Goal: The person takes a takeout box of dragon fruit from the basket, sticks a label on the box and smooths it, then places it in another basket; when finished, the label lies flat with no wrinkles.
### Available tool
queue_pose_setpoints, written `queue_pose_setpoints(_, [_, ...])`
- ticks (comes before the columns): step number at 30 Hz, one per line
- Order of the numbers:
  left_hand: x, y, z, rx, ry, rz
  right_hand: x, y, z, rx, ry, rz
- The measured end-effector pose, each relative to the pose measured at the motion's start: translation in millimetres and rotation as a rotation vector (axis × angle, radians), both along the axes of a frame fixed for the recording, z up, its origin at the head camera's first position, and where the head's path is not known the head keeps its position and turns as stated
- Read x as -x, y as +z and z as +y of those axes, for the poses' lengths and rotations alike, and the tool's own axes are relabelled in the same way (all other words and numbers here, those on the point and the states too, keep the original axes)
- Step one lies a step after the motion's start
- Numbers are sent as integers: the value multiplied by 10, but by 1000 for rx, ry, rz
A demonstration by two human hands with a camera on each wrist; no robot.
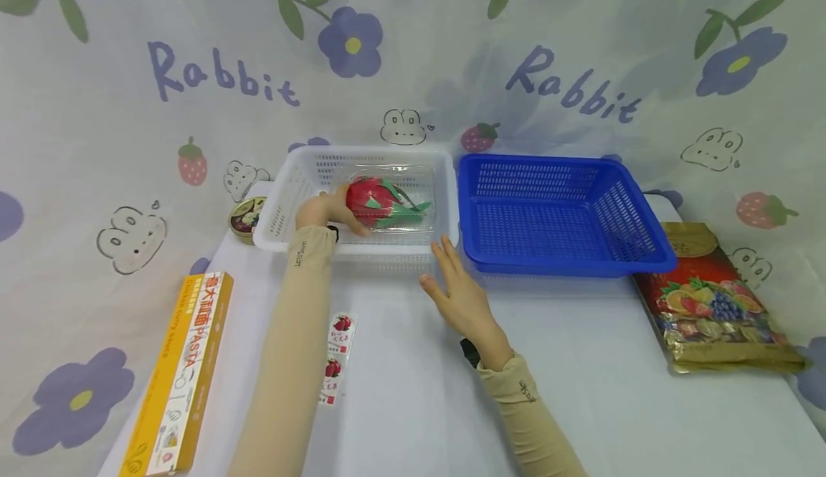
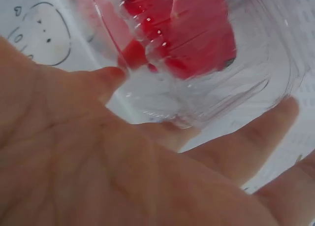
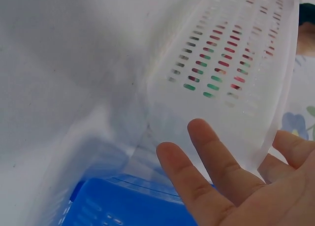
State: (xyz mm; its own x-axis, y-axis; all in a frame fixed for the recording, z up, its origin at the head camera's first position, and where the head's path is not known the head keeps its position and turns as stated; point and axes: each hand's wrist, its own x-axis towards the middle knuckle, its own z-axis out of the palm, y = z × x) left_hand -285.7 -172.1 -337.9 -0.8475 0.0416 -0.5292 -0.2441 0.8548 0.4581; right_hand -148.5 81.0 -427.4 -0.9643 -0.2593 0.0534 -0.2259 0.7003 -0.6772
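Observation:
A clear plastic clamshell box with a red dragon fruit in it lies inside the white basket. My left hand reaches over the basket's near rim and grips the box's left end. In the left wrist view, the thumb and fingers of that left hand spread around the box end. My right hand is at the near right corner of the white basket, fingers spread. The right wrist view has the right hand's fingertips right by the slotted basket wall.
A blue basket stands right of the white one. Farther right lies a red and gold bag. On the left are a pasta box and a round tin. Dragon fruit stickers lie on the table beside the left sleeve.

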Motion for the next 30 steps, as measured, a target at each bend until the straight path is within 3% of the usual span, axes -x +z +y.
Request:
queue_pose_setpoints(9, [98, -66, -51, 15, 12, -3, -5, 4, 17, 4, 12, 5])
queue_pose_setpoints(11, [94, -76, -47, 51, -8, 14, -1, 3, 23, 5, 12, 7])
queue_pose_setpoints(16, [45, -67, -24, 87, 11, 54, 19, 1, 34, 19, 11, 9])
queue_pose_setpoints(20, [19, -41, 1, 33, 71, 77, 41, 4, 40, 24, 21, -2])
queue_pose_setpoints(23, [23, -11, 5, 33, 55, 87, 51, 14, 61, 24, 30, -13])
queue_pose_setpoints(25, [39, 22, -14, 52, 10, 92, 55, 21, 81, 18, 31, -21])
queue_pose_setpoints(27, [61, 65, -48, 55, -32, 126, 59, 28, 100, 13, 32, -20])
queue_pose_setpoints(30, [97, 130, -113, 23, -20, 224, 59, 37, 118, 11, 36, -21])
